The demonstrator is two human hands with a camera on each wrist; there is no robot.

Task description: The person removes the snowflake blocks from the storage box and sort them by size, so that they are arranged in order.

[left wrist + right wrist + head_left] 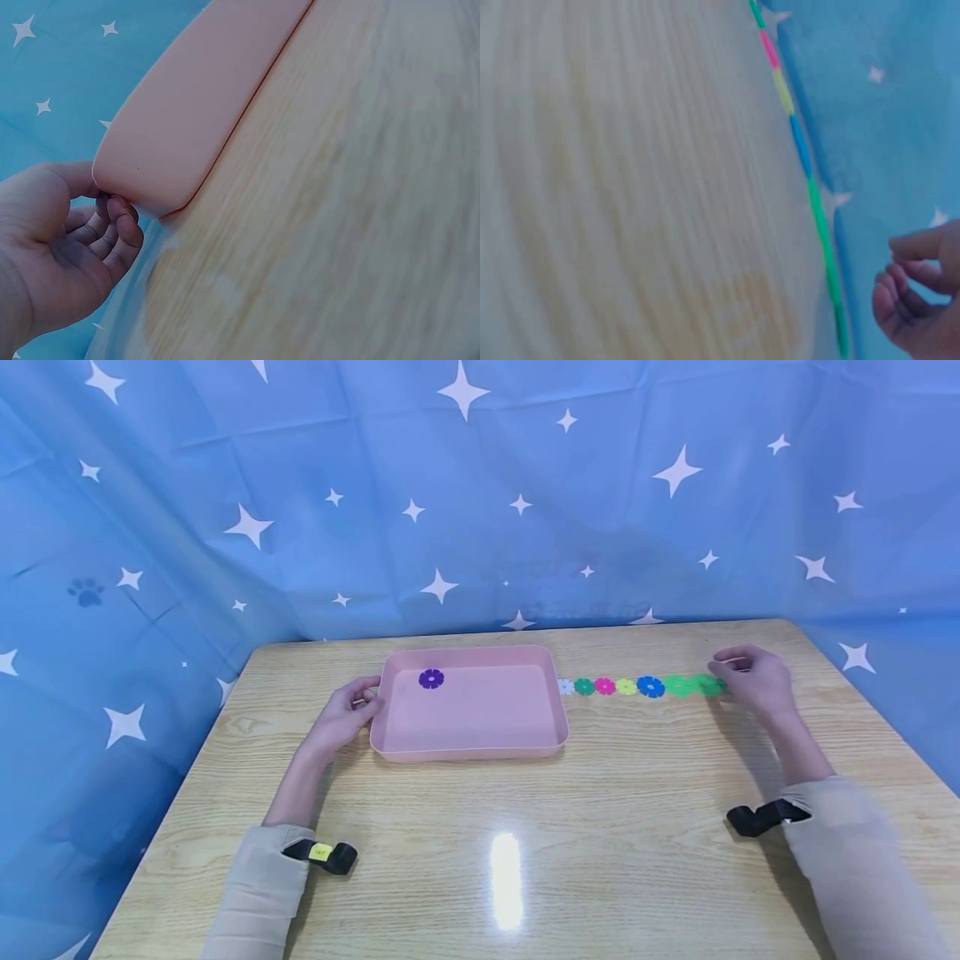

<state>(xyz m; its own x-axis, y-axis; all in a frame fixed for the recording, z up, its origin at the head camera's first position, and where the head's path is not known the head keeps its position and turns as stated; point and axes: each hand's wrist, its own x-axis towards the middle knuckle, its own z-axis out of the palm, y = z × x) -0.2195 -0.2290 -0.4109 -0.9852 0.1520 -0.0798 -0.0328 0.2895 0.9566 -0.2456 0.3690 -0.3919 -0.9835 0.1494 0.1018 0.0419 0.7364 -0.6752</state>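
At the left side of a shallow pink tray (480, 714), my left hand (343, 718) pinches the rim; the left wrist view shows the thumb and curled fingers at the tray corner (150, 142). A purple notched disc (431, 679) lies inside the tray, near its back left. From the tray's right side runs a row of notched discs: white (566, 687), green (584, 687), pink (604, 686), yellow (626, 687), blue (651, 686), then two bright green ones (678, 685). Over the row's right end hovers my right hand (759, 681), fingers loosely bent with nothing between them.
All this sits toward the back of a wooden table (420, 835). Behind it hangs a blue curtain (480, 543) with white stars. Each sleeve carries a black wrist strap (765, 817), and a bright reflection falls on the tabletop.
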